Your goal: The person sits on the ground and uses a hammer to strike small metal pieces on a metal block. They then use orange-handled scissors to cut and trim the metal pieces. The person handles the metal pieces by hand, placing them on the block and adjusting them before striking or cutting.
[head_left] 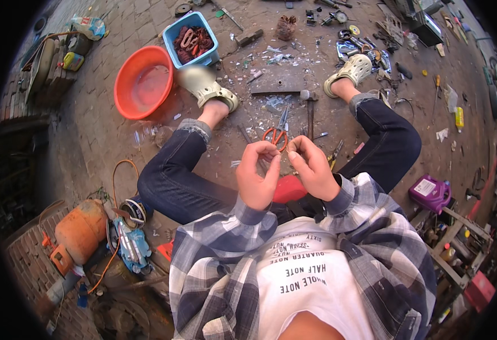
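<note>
My left hand (pixel 259 174) and my right hand (pixel 314 169) are held close together in front of my lap. Thumb and fingers are pinched on each; whatever is between them is too small to make out. Just beyond the fingertips, scissors with orange handles (pixel 276 136) lie on the ground, blades pointing away from me. A hammer (pixel 310 116) rests to their right. Past the scissors is a dark flat metal bar (pixel 274 92), reaching toward the hammer head. Pliers with yellowish handles (pixel 335 153) lie right of my right hand.
An orange-red basin (pixel 125 85) and a blue tub (pixel 170 37) of reddish-brown coils stand at the far left. White scraps litter the ground between my feet. Metal parts (pixel 367 48) lie far right. A purple jug (pixel 430 193) is at right, a rusty orange gas cylinder (pixel 81 226) at left.
</note>
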`<state>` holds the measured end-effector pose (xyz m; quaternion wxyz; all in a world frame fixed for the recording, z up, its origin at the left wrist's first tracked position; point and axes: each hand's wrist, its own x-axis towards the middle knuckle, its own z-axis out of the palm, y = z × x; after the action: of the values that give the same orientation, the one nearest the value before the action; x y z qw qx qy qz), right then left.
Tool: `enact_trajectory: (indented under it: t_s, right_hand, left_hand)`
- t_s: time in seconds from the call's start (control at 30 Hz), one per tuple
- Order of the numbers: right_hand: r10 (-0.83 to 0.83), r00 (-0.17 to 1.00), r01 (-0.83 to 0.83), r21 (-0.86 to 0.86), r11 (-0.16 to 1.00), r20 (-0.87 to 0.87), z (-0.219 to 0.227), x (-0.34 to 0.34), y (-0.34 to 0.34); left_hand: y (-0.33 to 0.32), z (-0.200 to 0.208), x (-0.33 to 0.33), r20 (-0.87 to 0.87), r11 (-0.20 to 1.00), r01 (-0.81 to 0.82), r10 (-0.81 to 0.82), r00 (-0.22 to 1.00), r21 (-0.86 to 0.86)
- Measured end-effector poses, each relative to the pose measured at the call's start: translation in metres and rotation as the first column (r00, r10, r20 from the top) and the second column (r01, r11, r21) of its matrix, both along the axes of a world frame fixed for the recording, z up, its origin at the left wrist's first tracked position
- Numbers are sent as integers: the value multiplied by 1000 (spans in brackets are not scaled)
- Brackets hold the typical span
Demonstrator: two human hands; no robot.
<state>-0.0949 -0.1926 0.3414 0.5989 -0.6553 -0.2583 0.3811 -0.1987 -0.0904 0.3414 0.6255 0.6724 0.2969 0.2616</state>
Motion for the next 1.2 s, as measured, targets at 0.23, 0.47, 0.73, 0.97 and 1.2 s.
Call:
enact_trajectory:
  t_s: [0.23, 0.47, 0.73, 0.97, 1.2]
  right_hand:
    - [32, 616, 258, 240, 936, -787, 11, 16, -2]
    - [41, 902, 80, 260, 962, -429, 17, 15, -7]
    - [57, 946, -9, 149, 989, -318, 22, 12, -10]
    - [73, 717, -22, 82, 996, -693, 14, 16, -8]
    - [44, 650, -8, 52, 999, -759, -6, 19, -15]
  left_hand:
    - [2, -9, -1, 25, 988, -157, 156, 987, 11]
    - [16, 7, -4, 262, 675, 353, -238, 935, -647]
    - [9, 23, 3, 229, 686, 362, -282, 932, -631]
    - [11, 28, 4, 44, 944, 330, -331, 943, 14]
    - [29, 18, 3, -13, 602, 162, -243, 970, 782]
